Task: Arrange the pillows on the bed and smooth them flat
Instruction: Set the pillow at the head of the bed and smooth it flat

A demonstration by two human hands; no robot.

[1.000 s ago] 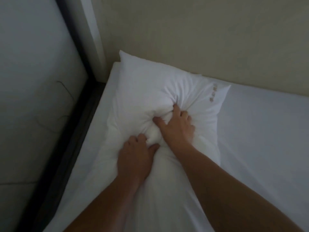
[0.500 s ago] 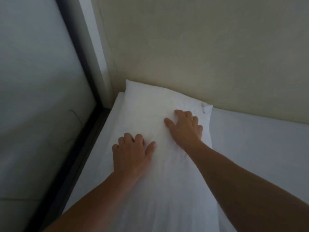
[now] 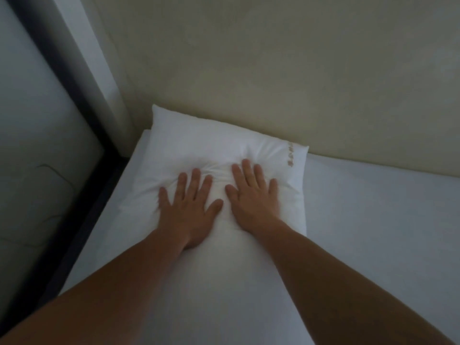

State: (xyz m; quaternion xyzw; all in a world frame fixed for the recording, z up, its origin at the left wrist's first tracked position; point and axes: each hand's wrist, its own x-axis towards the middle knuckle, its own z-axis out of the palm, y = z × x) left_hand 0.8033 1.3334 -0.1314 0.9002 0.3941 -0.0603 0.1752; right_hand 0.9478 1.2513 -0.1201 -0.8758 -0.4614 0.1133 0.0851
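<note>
A white pillow [image 3: 199, 143] lies lengthwise on the bed's white sheet [image 3: 373, 220], its far end against the wall in the left corner. A small embroidered mark sits near its far right corner. My left hand [image 3: 189, 207] and my right hand [image 3: 254, 195] rest flat side by side on the pillow's far half, palms down, fingers spread and pointing at the wall. The cloth is puckered into small folds just beyond the fingertips. Neither hand holds anything. The near part of the pillow is partly hidden by my forearms.
A beige wall [image 3: 273, 70] runs along the head of the bed. A dark frame edge [image 3: 82, 207] borders the bed on the left, with a pale wall panel [image 3: 37, 145] beyond it. More white sheet stretches to the right of the pillow.
A second ago both hands were bunching the pillow's middle. They let go, the pillow settled against the wall, and the fingers have now flattened and spread on its far half.
</note>
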